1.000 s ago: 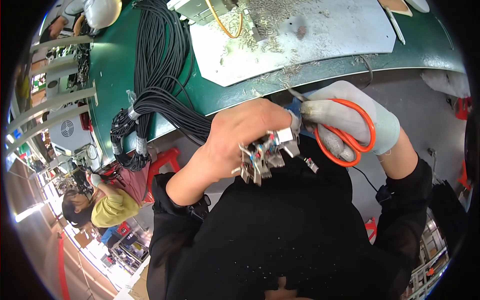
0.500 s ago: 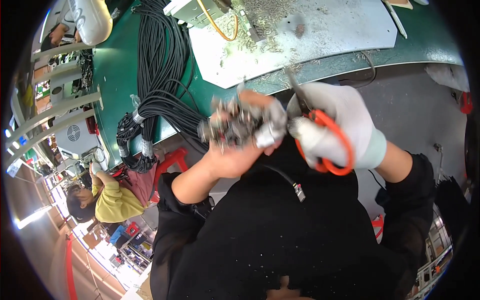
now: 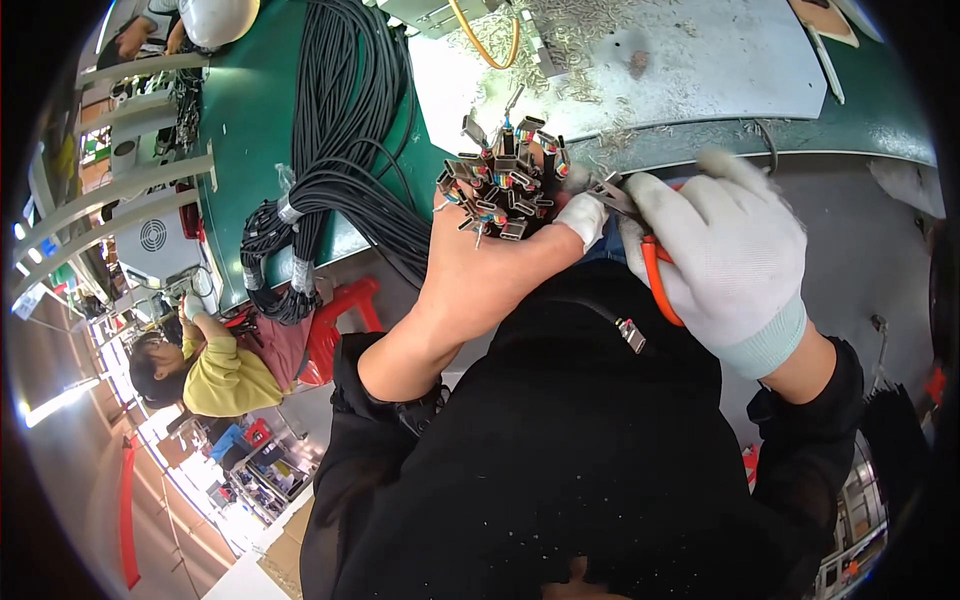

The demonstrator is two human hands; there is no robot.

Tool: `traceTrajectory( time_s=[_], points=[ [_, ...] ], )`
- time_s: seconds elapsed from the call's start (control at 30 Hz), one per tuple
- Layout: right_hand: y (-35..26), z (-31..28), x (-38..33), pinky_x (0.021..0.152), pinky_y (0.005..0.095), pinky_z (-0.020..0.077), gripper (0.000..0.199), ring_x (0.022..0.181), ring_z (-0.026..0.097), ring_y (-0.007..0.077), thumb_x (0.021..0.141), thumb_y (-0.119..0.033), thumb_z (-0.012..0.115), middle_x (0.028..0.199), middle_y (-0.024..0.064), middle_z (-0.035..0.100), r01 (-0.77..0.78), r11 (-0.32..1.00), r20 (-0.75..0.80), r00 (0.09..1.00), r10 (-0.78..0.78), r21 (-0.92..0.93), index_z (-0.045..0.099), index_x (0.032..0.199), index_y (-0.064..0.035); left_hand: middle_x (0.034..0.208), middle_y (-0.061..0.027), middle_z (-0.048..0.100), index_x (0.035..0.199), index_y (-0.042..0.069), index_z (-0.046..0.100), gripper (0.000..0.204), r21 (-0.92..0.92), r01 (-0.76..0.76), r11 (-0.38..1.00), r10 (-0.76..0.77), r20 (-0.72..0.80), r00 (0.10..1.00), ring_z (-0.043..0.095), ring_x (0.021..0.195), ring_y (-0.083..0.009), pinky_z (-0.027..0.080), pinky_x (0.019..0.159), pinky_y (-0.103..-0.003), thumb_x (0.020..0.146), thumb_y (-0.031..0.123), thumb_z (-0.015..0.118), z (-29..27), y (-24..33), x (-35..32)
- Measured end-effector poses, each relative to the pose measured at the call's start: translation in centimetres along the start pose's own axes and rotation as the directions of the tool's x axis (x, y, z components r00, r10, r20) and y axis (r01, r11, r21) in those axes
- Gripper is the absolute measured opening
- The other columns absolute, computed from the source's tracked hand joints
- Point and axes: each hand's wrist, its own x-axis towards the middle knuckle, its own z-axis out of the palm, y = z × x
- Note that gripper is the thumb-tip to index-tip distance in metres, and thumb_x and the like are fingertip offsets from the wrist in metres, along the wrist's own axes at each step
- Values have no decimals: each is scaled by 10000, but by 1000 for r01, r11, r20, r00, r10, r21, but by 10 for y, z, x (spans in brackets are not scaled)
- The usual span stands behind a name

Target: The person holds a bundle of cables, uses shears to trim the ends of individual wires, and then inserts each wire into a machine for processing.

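Note:
My left hand (image 3: 490,265), bare but for a white covering on the thumb, is closed round a bundle of cable ends (image 3: 505,185). Metal plugs with short coloured wires fan out of the top of its grip. In my white-gloved right hand (image 3: 735,245) are orange-handled scissors (image 3: 657,280). Their metal tips lie beside the left thumb, at the right side of the bundle; whether they touch a plug or wire I cannot tell. One loose black cable end with a metal plug (image 3: 631,337) hangs below the hands, in front of my black clothing.
Long black cables (image 3: 345,90) lie on the green table (image 3: 245,110) to the left, tied in places. A white board (image 3: 720,75) strewn with small metal scraps lies ahead, with a machine (image 3: 425,12) at its back. A person in yellow (image 3: 235,370) sits at left beside a red stool (image 3: 340,325).
The blur has gone from my left hand and the bundle, which shifted right and up in view. My right hand turned over more, bringing the scissors' tips down beside the left thumb.

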Motion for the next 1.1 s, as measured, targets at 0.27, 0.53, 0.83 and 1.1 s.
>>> traceTrajectory(
  time_s=[0.27, 0.53, 0.83, 1.1],
  points=[
    [-9, -2, -9, 508, 279, 452, 163, 505, 569, 213, 741, -104, 673, 606, 87, 557, -422, 691, 337, 903, 265, 587, 633, 871, -16, 803, -17, 629, 950, -6, 570, 234, 0, -202, 979, 201, -105, 974, 581, 671, -71, 466, 636, -220, 747, 6, 687, 9, -18, -4],
    [-19, 13, -12, 475, 276, 430, 132, 481, 563, 210, 762, -83, 645, 628, 112, 575, -328, 683, 159, 940, 301, 652, 631, 866, -2, 861, -33, 608, 925, 3, 588, 207, 407, -641, 651, 603, 236, 762, 584, 682, -102, 488, 655, -232, 744, -28, 682, -3, -9, -2],
    [-18, 27, -4, 461, 284, 413, 102, 465, 537, 228, 755, -71, 646, 606, 93, 556, -104, 941, -139, 978, 156, 323, 628, 844, -25, 701, 29, 595, 835, -11, 597, 144, 95, -218, 971, 219, 1, 976, 535, 654, -38, 446, 572, -218, 728, 8, 691, -5, -9, 0],
    [-19, 22, -8, 494, 277, 431, 134, 530, 579, 170, 771, -75, 634, 617, 86, 573, -531, 441, 455, 847, 274, 723, 614, 892, -20, 654, 32, 554, 804, 11, 602, 92, -99, -37, 994, 40, 28, 999, 482, 584, -37, 387, 517, -203, 744, 11, 672, -17, -12, 6]
  ],
)
